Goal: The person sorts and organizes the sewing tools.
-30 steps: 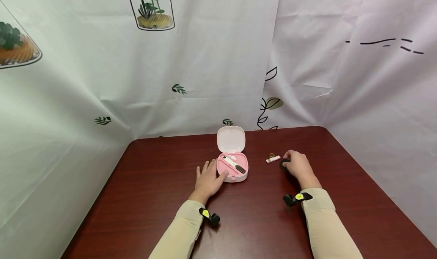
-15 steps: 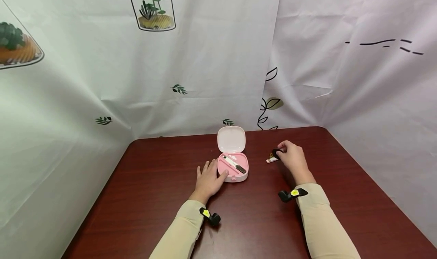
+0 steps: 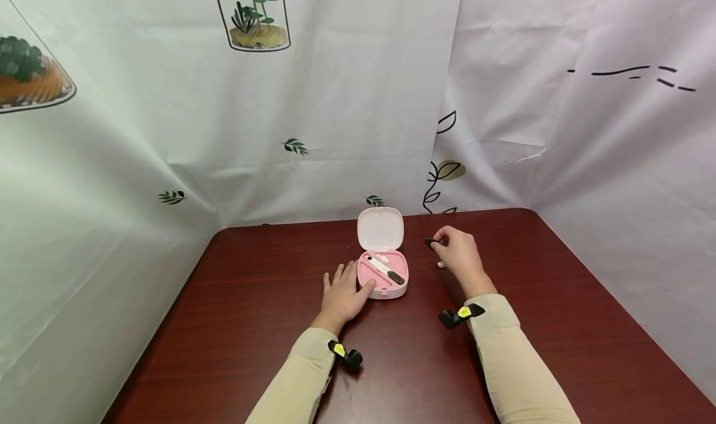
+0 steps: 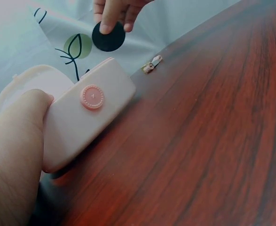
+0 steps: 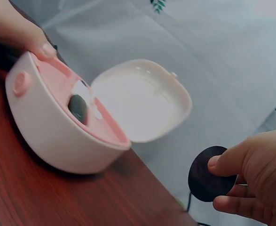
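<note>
In the head view a white box [image 3: 386,292] with a pink inner tray [image 3: 397,265] stands with its lid [image 3: 380,228] raised. A white stick-like item with a dark end [image 3: 385,270] lies across the tray. My left hand [image 3: 342,299] rests against the box's left side, fingers straight and spread, thumb on the front rim. Right of the box, my right hand [image 3: 460,253] pinches a thin black disc [image 5: 212,174] between thumb and fingers, held up in the air. In the left wrist view the disc [image 4: 108,36] shows flat-on beyond the box.
A small whitish item [image 3: 441,264] lies on the table under the right hand, mostly hidden in the head view; the left wrist view shows it [image 4: 152,64] near the far edge. The dark red table [image 3: 268,275] backs onto a white printed curtain [image 3: 324,101].
My right hand has lifted the black disc from the table and carried it leftward, toward the box, passing over the small whitish item. The left hand stays against the box.
</note>
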